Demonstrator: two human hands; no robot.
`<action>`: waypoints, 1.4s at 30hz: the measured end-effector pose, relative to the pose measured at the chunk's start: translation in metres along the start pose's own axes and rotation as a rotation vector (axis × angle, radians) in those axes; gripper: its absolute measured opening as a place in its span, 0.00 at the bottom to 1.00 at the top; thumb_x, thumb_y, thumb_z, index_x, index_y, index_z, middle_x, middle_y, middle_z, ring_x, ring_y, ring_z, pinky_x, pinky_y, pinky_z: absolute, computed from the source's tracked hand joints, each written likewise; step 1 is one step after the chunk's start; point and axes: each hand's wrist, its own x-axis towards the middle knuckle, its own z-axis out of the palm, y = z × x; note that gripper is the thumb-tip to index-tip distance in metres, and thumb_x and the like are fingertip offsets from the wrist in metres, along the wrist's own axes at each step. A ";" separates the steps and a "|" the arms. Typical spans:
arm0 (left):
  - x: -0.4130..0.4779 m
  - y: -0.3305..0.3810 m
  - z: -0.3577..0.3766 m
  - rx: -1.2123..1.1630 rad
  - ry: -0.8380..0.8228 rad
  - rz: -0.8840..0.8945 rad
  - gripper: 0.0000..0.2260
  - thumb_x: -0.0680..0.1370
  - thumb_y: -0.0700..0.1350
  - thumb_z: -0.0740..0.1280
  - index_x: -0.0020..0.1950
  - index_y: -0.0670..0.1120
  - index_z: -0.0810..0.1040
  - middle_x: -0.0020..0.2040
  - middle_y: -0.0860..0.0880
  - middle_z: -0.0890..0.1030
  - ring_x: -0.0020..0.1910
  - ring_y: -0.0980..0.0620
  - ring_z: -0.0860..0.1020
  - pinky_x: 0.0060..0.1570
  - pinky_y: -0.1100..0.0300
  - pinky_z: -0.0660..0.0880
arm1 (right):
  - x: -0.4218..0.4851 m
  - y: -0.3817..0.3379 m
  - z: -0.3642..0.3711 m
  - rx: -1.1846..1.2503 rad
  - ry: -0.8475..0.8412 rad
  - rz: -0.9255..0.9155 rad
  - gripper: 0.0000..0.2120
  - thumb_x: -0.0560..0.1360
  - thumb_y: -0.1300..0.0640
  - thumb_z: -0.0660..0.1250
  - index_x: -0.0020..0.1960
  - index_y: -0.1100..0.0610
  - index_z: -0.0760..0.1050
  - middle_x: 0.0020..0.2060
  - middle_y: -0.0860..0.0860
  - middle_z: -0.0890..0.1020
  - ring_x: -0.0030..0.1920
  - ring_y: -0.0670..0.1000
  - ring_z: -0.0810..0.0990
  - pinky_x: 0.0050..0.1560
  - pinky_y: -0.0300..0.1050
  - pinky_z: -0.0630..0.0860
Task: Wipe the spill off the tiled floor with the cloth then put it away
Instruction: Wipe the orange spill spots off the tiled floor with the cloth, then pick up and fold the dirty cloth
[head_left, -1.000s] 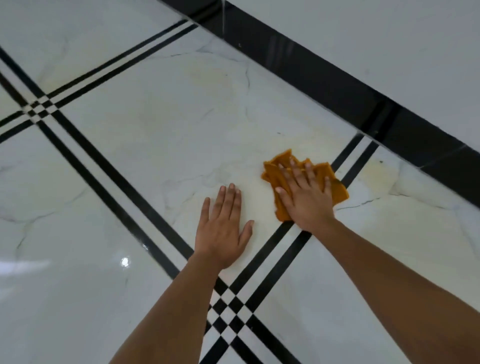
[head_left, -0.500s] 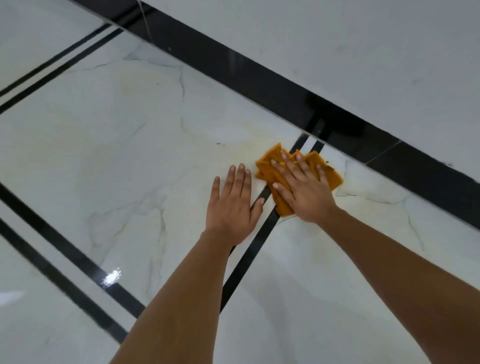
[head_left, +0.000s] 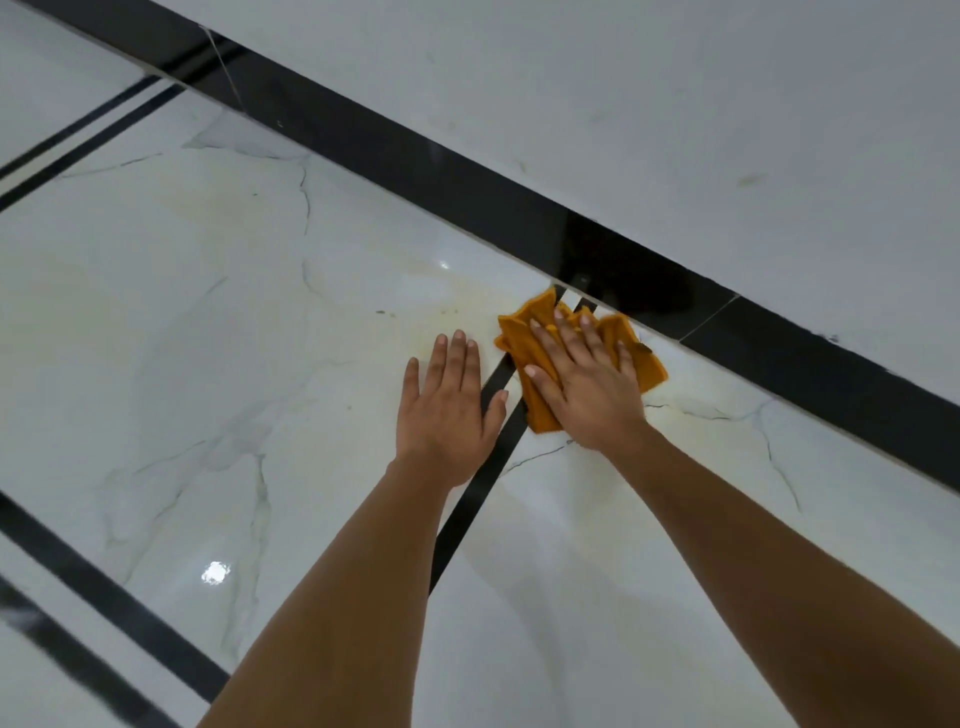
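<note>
One orange cloth (head_left: 524, 348) is pinned flat to the tiled floor (head_left: 208, 322) under the right hand (head_left: 587, 384), whose fingers (head_left: 589, 332) are spread and extended over it; the palm presses down rather than closing around the fabric, so the cloth is held by pressure and not by a clenched grip. The cloth is crumpled, and its long axis runs from its near end by the heel of the right hand up and away toward the black skirting band (head_left: 467, 182), with its far corner pointing at that band and almost reaching it. The cloth is laid across two thin black inlay strips (head_left: 498, 384) that run toward the skirting band. One left hand (head_left: 447, 410) is laid open and flat on the bare floor just beside the cloth, on the side away from the right hand's wrist, fingers together and empty, its thumb resting over one black strip. A faint yellowish stain (head_left: 457, 317) is seen on the white tile just beyond the left hand's fingertips, between them and the skirting band, with a few small dark specks (head_left: 384, 313) near it. Above the skirting band a pale wall (head_left: 675, 104) is seen. Two bare forearms are counted. No container is seen.
</note>
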 end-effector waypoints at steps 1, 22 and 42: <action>-0.002 0.000 0.001 0.003 0.000 0.013 0.29 0.79 0.59 0.38 0.76 0.44 0.42 0.77 0.46 0.44 0.75 0.48 0.41 0.72 0.49 0.41 | -0.011 0.005 0.002 0.001 0.011 0.023 0.29 0.75 0.35 0.34 0.74 0.42 0.37 0.76 0.45 0.44 0.76 0.52 0.41 0.71 0.59 0.42; -0.075 -0.018 -0.017 -0.250 -0.031 -0.154 0.25 0.82 0.53 0.44 0.76 0.44 0.50 0.77 0.47 0.52 0.76 0.50 0.45 0.72 0.51 0.44 | -0.058 -0.064 -0.037 0.380 -0.068 0.223 0.19 0.80 0.50 0.56 0.71 0.47 0.64 0.65 0.55 0.69 0.67 0.57 0.66 0.67 0.59 0.63; -0.177 -0.079 -0.137 -1.032 0.140 -0.440 0.25 0.74 0.52 0.68 0.69 0.48 0.68 0.63 0.49 0.75 0.64 0.50 0.71 0.62 0.55 0.66 | -0.114 -0.200 -0.147 1.706 -0.520 0.561 0.23 0.71 0.44 0.68 0.62 0.52 0.72 0.58 0.55 0.79 0.59 0.58 0.77 0.54 0.66 0.74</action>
